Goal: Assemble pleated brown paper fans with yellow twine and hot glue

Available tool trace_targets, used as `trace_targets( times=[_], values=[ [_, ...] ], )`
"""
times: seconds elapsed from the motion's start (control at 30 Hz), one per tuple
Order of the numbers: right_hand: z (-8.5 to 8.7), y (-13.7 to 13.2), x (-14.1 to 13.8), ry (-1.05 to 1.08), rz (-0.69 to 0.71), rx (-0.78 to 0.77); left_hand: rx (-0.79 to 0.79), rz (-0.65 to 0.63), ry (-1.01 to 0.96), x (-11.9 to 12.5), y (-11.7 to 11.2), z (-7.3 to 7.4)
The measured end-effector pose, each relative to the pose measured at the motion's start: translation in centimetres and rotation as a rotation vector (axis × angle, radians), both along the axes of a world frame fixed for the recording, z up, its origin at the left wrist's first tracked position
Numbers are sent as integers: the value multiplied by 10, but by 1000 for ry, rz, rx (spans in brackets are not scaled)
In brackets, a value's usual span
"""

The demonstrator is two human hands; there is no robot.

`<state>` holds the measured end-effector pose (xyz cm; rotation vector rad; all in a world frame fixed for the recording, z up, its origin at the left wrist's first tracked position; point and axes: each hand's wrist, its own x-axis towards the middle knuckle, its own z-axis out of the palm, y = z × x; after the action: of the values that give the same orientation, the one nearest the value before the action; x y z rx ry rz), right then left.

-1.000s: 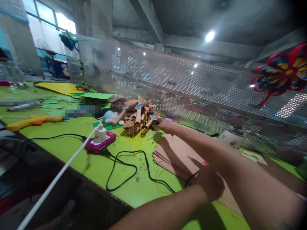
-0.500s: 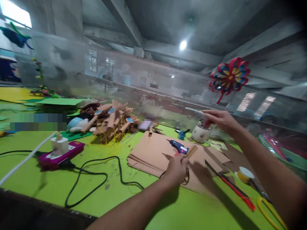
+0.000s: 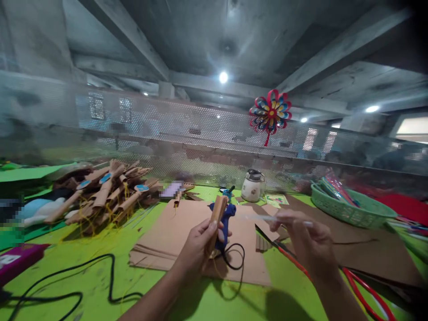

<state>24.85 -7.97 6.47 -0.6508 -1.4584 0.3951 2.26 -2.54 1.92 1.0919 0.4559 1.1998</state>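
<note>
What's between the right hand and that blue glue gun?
In the head view, a thin pale stick, held by the right hand, points towards the blue glue gun above brown paper.

You face a perforated panel [image 3: 150, 120], a petalled red-edged ornament [image 3: 271, 112] showing against it and a lit ceiling lamp [image 3: 223, 77] above. On the desk [image 3: 96, 276], a white jar [image 3: 251, 189] with a dark lid [image 3: 253, 175] stands near the panel; to your right, a green basket [image 3: 341, 210] holds plastic packets [image 3: 336, 188].

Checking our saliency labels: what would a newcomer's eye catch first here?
Probably the bright flower, red-rimmed against the grey mesh, right of centre. Next, the blue glue gun beside a brown strip in the left hand, mid-picture, over the stacked paper. Then the brown rolls with blue tags, heaped at left.
</note>
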Motion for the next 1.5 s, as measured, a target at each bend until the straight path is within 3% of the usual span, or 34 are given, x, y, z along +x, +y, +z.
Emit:
trace_targets(
  times=[0.13, 0.3, 1.0, 1.17, 1.37, 1.5],
  values=[
    [-10, -6, -7, -207, -146, 165, 25, -51, 45, -1, 3, -2],
    [-14, -7, -9, -175, -216, 197, 70, -52, 89, -1, 3, -7],
    [-24, -2, -25, -228, -297, 54, 207, -46, 263, -3, -2, -1],
    [-27, -1, -31, -128, -226, 13, 259, -8, 334, -4, -7, 6],
    [-24, 1, -32, 82, -329, -111, 276, -23, 354, -5, -9, 7],
    [-27, 8, -32, 229, -278, -216, 310, -18, 397, -5, -11, 9]
  ],
)
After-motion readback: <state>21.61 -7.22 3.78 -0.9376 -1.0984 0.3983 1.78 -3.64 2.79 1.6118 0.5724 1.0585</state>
